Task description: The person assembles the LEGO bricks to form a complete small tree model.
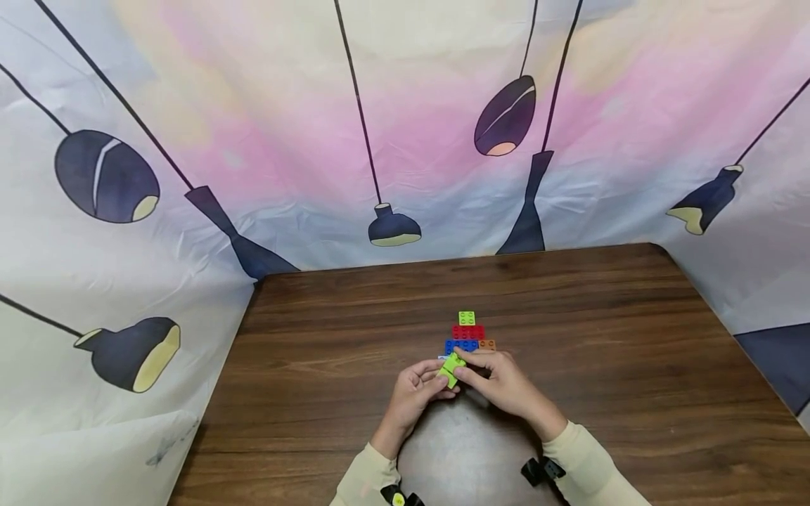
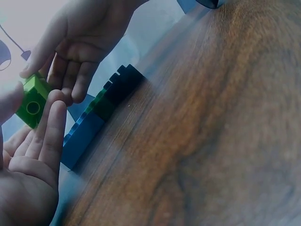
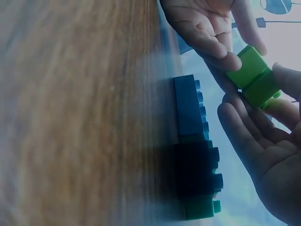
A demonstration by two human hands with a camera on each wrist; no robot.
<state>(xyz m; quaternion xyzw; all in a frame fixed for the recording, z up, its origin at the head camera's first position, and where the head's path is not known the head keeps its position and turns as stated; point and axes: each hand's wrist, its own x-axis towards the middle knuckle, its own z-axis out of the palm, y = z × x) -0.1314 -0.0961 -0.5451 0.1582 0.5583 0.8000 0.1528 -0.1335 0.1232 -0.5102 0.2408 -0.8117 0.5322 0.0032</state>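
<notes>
Two lime green toy building bricks (image 1: 452, 370) are held above the table, between both hands. In the right wrist view the bricks (image 3: 254, 77) sit against each other with a thin seam between them; whether they are fully joined I cannot tell. My left hand (image 1: 413, 395) pinches the lower-left one between thumb and fingertips. My right hand (image 1: 506, 385) pinches the other between thumb and forefinger. The left wrist view shows the round hollow underside of one brick (image 2: 34, 107). Just beyond the hands lie a blue brick (image 1: 462, 345) and an orange brick (image 1: 486, 344), partly hidden by them.
Farther back on the brown wooden table (image 1: 329, 337) lie a red brick (image 1: 468, 332) and a small lime green brick (image 1: 466, 318), studs up. A light blue edge (image 1: 443, 357) shows beside the fingers. A printed cloth (image 1: 285, 140) hangs around the table.
</notes>
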